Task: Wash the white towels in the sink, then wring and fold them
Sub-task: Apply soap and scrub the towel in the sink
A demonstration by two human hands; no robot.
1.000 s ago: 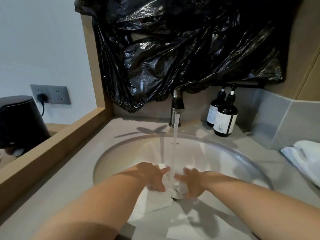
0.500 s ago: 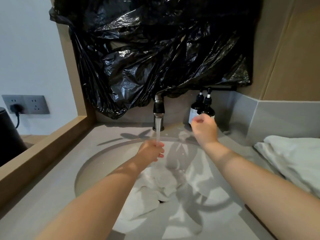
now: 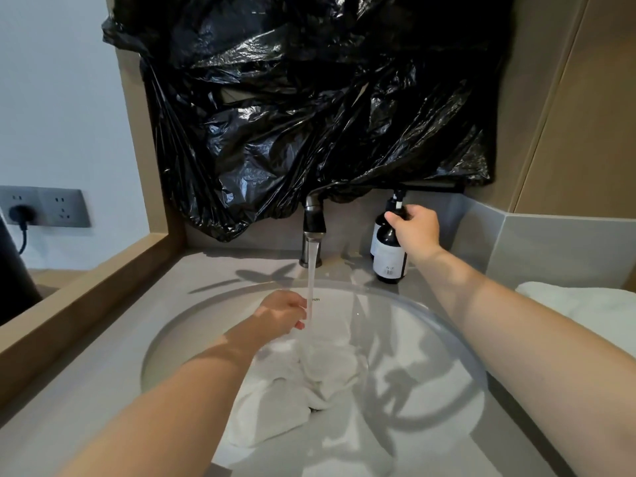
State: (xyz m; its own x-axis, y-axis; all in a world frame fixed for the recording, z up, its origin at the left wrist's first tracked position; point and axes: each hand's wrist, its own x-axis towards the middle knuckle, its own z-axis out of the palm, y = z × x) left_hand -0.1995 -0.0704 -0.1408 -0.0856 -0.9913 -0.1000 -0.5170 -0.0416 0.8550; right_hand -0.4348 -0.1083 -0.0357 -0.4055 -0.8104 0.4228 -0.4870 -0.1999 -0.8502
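Note:
A wet white towel lies bunched in the round sink, under the running stream from the dark faucet. My left hand hovers above the towel at the water stream, fingers loosely curled, holding nothing I can see. My right hand grips the top of the front dark pump bottle behind the sink. A second dark bottle stands just behind it, mostly hidden.
More white towels are piled on the counter at the right edge. A black plastic bag covers the wall above the faucet. A wooden ledge borders the counter on the left, with a wall socket beyond it.
Both hands have left the towel in the sink. My right hand has reached up to the pump bottle and now grips it; my left hand has risen to the water stream.

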